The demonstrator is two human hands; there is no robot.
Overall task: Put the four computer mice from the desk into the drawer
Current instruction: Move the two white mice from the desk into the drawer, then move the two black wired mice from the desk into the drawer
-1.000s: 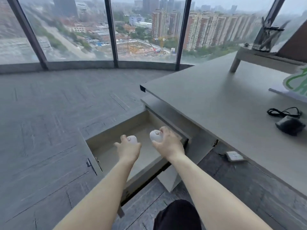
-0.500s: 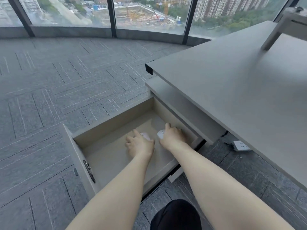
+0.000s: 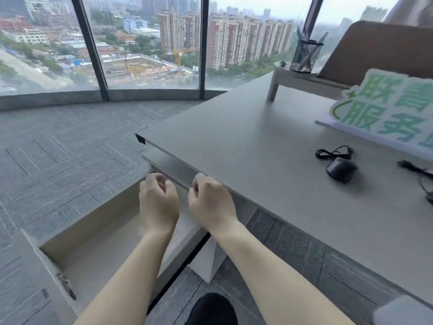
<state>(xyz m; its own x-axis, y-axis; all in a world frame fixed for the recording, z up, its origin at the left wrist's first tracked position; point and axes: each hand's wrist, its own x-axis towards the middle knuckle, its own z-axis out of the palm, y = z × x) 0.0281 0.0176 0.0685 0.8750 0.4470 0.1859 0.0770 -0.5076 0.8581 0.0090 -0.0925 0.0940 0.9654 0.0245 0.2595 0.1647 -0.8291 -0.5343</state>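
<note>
In the head view, the left hand (image 3: 158,202) and right hand (image 3: 210,202) are hovering side by side over the open drawer (image 3: 93,221), fingers loosely curled, gripping nothing. One black mouse (image 3: 341,169) is lying on the desk (image 3: 234,141), well apart to the right of both hands, its coiled cable (image 3: 334,152) just behind it. Its pointing direction is unclear. Another cable (image 3: 419,171) is showing at the right edge.
</note>
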